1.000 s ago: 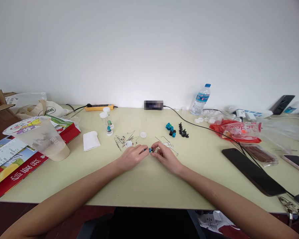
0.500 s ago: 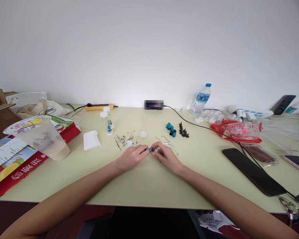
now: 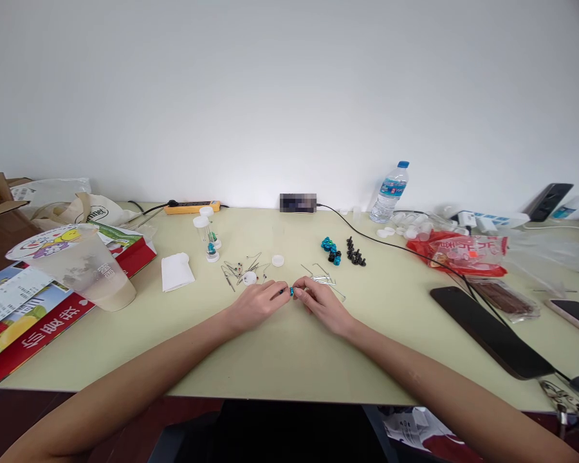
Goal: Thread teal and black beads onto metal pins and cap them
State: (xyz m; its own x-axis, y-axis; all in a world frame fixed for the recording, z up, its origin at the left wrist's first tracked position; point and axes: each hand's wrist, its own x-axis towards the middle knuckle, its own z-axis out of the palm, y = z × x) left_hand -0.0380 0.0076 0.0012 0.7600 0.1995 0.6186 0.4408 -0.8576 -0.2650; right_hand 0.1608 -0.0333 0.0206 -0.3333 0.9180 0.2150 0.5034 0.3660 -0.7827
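Observation:
Between my hands is a small blue-and-black part [image 3: 292,292], too small to make out its exact kind. My left hand [image 3: 258,302] is closed on its left side, and a dark end shows between the fingers. From the right, my right hand [image 3: 322,302] pinches the other end with thumb and fingertips, which hide that end. Thin metal pieces with small coloured beads [image 3: 241,269] lie beyond my left hand, around a white round cap [image 3: 249,278]. Several L-shaped hex keys [image 3: 324,279] lie just beyond my right hand.
Blue knob-like parts [image 3: 328,244] and black screw-like parts [image 3: 354,252] sit farther back. Clear tubes with white caps [image 3: 207,241] stand at left near folded white paper [image 3: 177,272]. A plastic cup [image 3: 91,270], a water bottle [image 3: 390,193] and a black phone [image 3: 489,331] flank the work area.
My right thumb and fingers have shifted and closed farther over the part, so less of its dark right end shows. My left hand has barely moved.

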